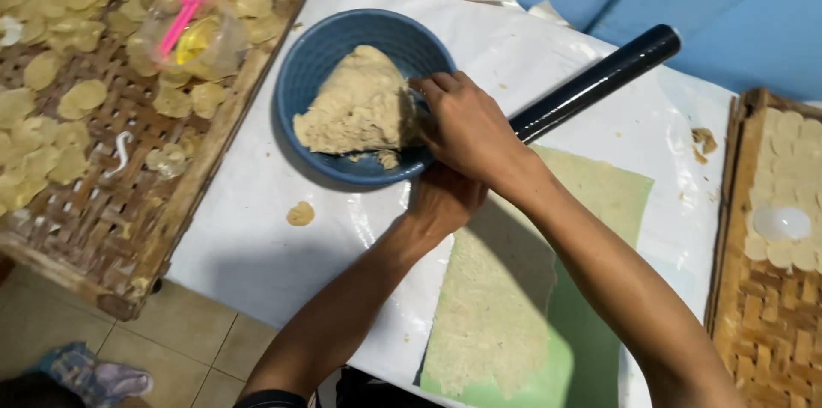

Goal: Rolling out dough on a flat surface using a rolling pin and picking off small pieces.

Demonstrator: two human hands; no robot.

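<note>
only two hands [467,130], one bowl [317,57]

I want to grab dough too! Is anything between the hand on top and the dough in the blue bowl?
Nothing visible. The right hand reaches over the blue bowl rim and its fingers already touch the dough. The left hand sits beneath it, at the bowl's near edge.

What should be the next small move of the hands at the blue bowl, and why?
Probably pull a piece off the dough lump. The right hand has its fingertips dug into the lump's edge inside the blue bowl, while the left hand steadies the bowl's near rim. The green sheet beside it already carries a thin rolled layer.
</note>
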